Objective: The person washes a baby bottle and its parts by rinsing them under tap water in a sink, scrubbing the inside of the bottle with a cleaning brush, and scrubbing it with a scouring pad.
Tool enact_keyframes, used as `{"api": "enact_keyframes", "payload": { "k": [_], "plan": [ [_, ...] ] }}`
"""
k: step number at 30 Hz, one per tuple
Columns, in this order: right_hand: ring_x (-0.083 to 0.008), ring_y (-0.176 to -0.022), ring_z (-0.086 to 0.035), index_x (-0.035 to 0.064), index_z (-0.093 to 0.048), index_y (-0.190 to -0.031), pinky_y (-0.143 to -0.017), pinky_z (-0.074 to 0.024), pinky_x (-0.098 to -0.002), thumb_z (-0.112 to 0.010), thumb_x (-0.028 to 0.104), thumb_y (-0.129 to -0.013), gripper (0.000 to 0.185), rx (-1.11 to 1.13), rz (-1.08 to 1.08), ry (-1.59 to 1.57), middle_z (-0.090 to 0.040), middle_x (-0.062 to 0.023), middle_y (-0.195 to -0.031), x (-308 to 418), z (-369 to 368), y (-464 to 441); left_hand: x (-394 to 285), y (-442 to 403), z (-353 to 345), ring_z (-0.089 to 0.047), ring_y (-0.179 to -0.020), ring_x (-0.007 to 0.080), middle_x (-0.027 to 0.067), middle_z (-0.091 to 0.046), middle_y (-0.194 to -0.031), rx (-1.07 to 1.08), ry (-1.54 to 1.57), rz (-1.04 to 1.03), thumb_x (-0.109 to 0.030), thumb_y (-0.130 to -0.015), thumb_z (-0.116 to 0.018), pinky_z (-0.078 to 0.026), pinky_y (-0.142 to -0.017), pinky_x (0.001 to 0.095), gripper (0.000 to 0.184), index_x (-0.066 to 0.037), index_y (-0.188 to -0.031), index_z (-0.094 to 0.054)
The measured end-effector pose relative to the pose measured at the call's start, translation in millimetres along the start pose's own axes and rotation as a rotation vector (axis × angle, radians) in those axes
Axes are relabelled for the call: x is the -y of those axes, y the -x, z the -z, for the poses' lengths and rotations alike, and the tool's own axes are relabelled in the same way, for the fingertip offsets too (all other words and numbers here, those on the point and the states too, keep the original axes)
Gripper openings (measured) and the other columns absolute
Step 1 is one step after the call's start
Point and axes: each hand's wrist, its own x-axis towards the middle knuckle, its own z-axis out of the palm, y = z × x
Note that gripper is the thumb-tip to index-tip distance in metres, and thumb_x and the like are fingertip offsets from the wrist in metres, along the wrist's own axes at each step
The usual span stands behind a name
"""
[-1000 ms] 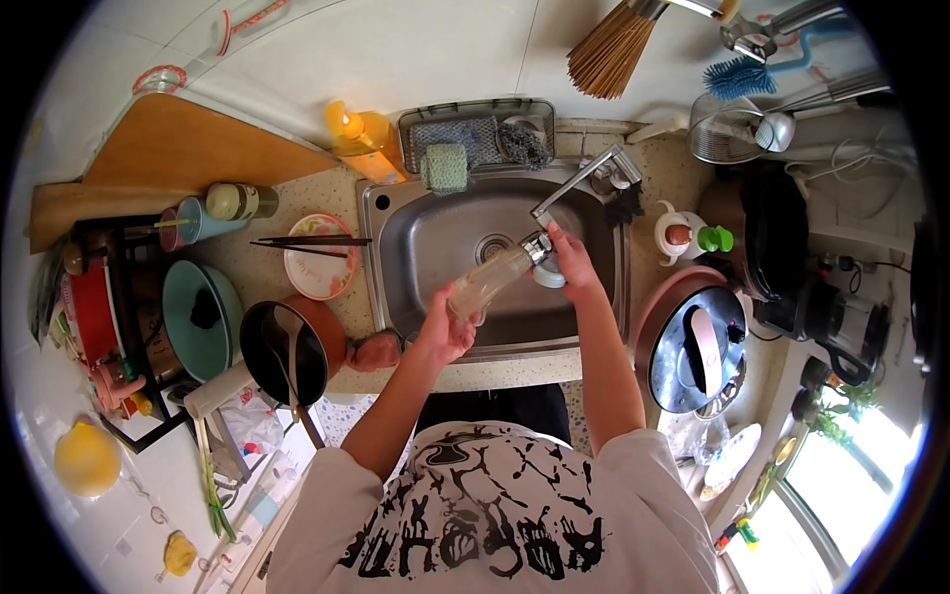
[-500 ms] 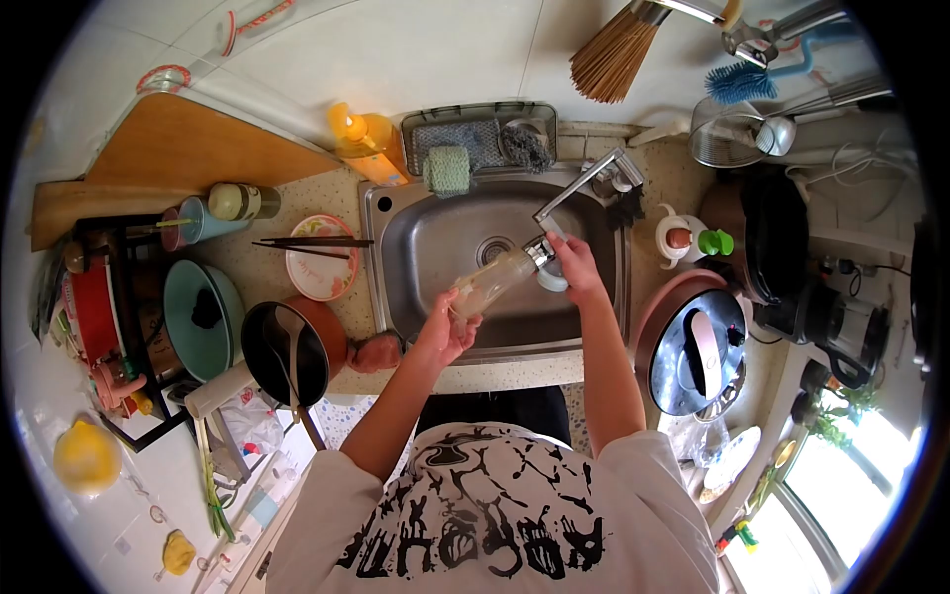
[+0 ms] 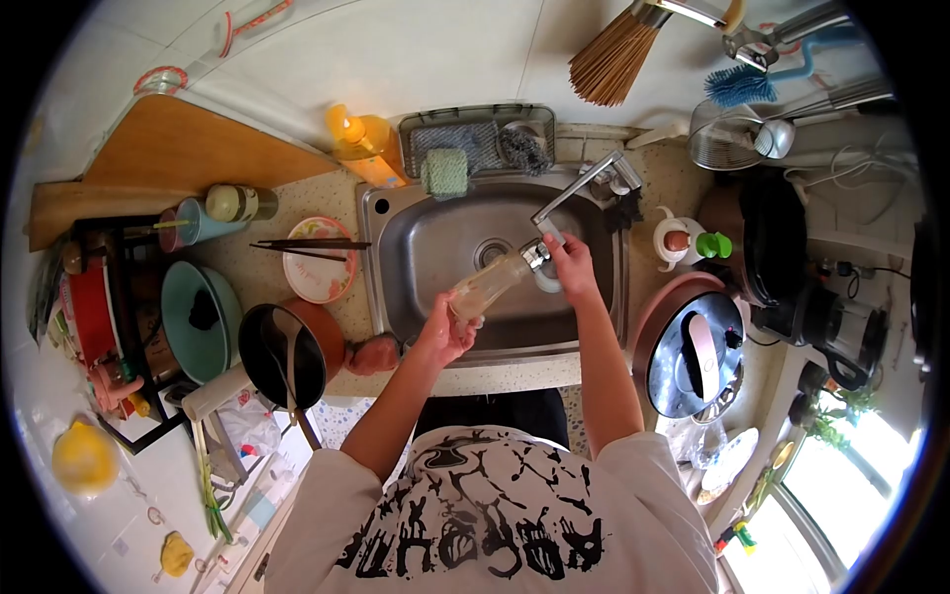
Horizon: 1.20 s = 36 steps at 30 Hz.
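Note:
My left hand [image 3: 451, 330] is closed round the base of a clear bottle [image 3: 489, 284], which lies tilted over the steel sink [image 3: 426, 252]. The bottle's mouth points up and right and meets the end of the faucet [image 3: 574, 191]. My right hand [image 3: 571, 265] is closed at the faucet's spout end, beside the bottle's mouth. Just below those fingers shows a pale round thing [image 3: 547, 282], partly hidden; I cannot tell what it is. Whether water runs into the bottle is not plain.
Behind the sink stand a rack [image 3: 479, 111] with a green sponge [image 3: 444, 173] and an orange pump bottle [image 3: 366, 147]. On the left are a plate [image 3: 315, 281] with chopsticks, a pot [image 3: 332, 342] and a green basin [image 3: 186, 346]. A lidded pot [image 3: 673, 371] sits at right.
Both hands stay nearly in place, the bottle still held at the faucet. The whole view has shifted very slightly.

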Motion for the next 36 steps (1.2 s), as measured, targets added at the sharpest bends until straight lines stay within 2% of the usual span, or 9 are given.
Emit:
{"api": "enact_keyframes", "payload": {
  "k": [4,13,16,20,23,28,32,34,36],
  "plan": [
    [-0.0082,-0.081,-0.058,0.0005,-0.064,-0.125,-0.072,-0.0478,-0.0258,-0.068,0.037,-0.096,0.046,-0.068,0.015,-0.136,-0.067,-0.0001,-0.089,7.3,13.4,-4.2,-2.3,-6.6,-0.1,-0.054,-0.059,0.0136,0.0097,-0.060,-0.080,-0.013,0.019,0.054,-0.055,-0.091,-0.051,-0.046,-0.051,0.0235,0.049,-0.015,-0.119,-0.059],
    [-0.0459,-0.091,-0.069,0.0309,-0.019,-0.159,-0.081,-0.0535,-0.0539,-0.068,0.040,-0.084,0.090,-0.098,0.258,1.080,-0.071,-0.0265,-0.100,75.4,15.4,-65.8,1.0,-4.5,3.1,-0.053,-0.061,0.0133,0.0089,-0.059,-0.081,0.005,0.004,0.015,-0.056,-0.091,-0.051,-0.045,-0.052,0.0235,0.050,-0.017,-0.121,-0.057],
    [-0.0475,-0.093,-0.067,0.0342,-0.009,-0.160,-0.083,-0.0533,-0.0556,-0.068,0.039,-0.083,0.097,-0.161,0.088,1.169,-0.071,-0.0267,-0.100,91.3,7.6,-66.8,2.7,-2.9,6.2,-0.053,-0.060,0.0130,0.0089,-0.059,-0.081,0.020,0.012,0.005,-0.056,-0.090,-0.053,-0.045,-0.053,0.0235,0.051,-0.017,-0.122,-0.057],
    [-0.0471,-0.094,-0.067,0.0347,-0.007,-0.160,-0.083,-0.0533,-0.0555,-0.069,0.037,-0.083,0.099,-0.251,0.082,1.085,-0.071,-0.0261,-0.101,99.4,2.1,-61.9,4.1,-2.0,8.1,-0.053,-0.059,0.0127,0.0089,-0.059,-0.081,0.042,-0.002,-0.014,-0.057,-0.090,-0.054,-0.044,-0.053,0.0234,0.052,-0.017,-0.122,-0.057],
    [-0.0434,-0.090,-0.069,0.0286,-0.025,-0.158,-0.079,-0.0542,-0.0510,-0.071,0.035,-0.083,0.088,-0.225,0.239,0.971,-0.071,-0.0250,-0.096,69.6,19.0,-69.6,5.6,-5.4,13.3,-0.053,-0.058,0.0124,0.0085,-0.060,-0.081,0.049,-0.003,-0.019,-0.057,-0.090,-0.053,-0.043,-0.052,0.0233,0.051,-0.017,-0.121,-0.058],
    [-0.0161,-0.071,-0.067,0.0069,-0.058,-0.135,-0.065,-0.0493,-0.0336,-0.061,0.036,-0.096,0.049,-0.154,0.181,0.377,-0.069,-0.0091,-0.075,14.4,40.2,-27.4,0.5,4.3,20.2,-0.052,-0.056,0.0119,0.0080,-0.061,-0.080,0.074,0.024,-0.040,-0.060,-0.088,-0.052,-0.041,-0.051,0.0235,0.053,-0.019,-0.120,-0.059],
    [-0.0131,-0.069,-0.061,0.0023,-0.067,-0.123,-0.062,-0.0497,-0.0295,-0.059,0.025,-0.099,0.034,0.123,-0.082,0.200,-0.066,-0.0052,-0.078,-39.5,47.1,24.9,-3.4,10.1,32.0,-0.051,-0.056,0.0119,0.0072,-0.060,-0.078,0.119,0.061,0.015,-0.063,-0.085,-0.052,-0.039,-0.050,0.0236,0.056,-0.019,-0.118,-0.060],
    [-0.0132,-0.080,-0.063,0.0065,-0.057,-0.137,-0.066,-0.0505,-0.0292,-0.064,0.038,-0.095,0.053,0.322,-0.190,0.164,-0.067,-0.0046,-0.091,-55.5,29.3,49.8,-5.3,14.6,35.4,-0.049,-0.055,0.0117,0.0067,-0.059,-0.077,0.119,0.072,0.035,-0.064,-0.085,-0.051,-0.037,-0.049,0.0238,0.057,-0.018,-0.117,-0.060],
    [-0.0142,-0.089,-0.063,0.0078,-0.050,-0.143,-0.069,-0.0526,-0.0306,-0.068,0.037,-0.093,0.061,0.502,-0.154,-0.040,-0.066,-0.0053,-0.102,-61.0,5.3,66.4,-8.3,19.9,36.1,-0.047,-0.055,0.0115,0.0063,-0.058,-0.076,0.117,0.072,0.057,-0.064,-0.085,-0.050,-0.036,-0.048,0.0239,0.057,-0.018,-0.116,-0.060]
  ]
}}
